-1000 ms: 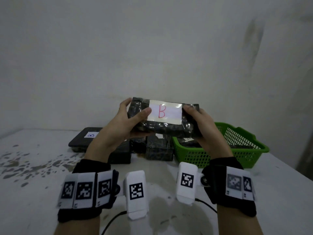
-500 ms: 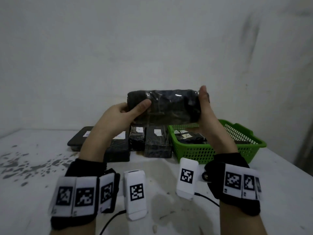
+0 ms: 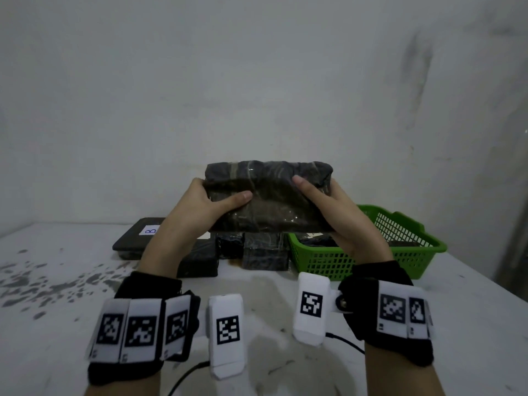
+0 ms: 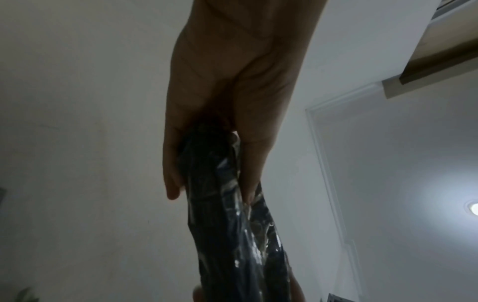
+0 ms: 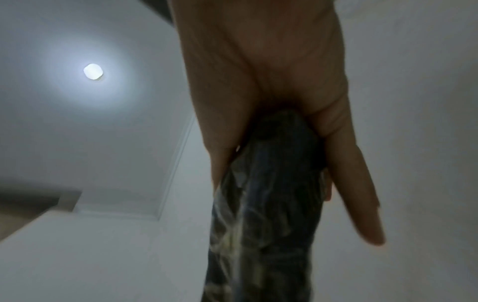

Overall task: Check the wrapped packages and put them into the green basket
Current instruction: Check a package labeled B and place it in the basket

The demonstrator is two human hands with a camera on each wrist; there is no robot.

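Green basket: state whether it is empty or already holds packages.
Not empty. The head view shows dark wrapped packages inside the green basket, behind its front wall; how many cannot be told.

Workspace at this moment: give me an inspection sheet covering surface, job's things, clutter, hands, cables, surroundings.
Surface: white table, dark speckled stains at its left.
Job's things: wrapped package held up in the air, no label on the side facing the head camera; green basket at right with packages inside; more dark packages on the table beside it, one flat package labelled B.
Clutter: nothing seen.
Hands: left hand and right hand each grip one end of the package.
Cables: black cable from the wrist units.
Surroundings: plain grey wall.
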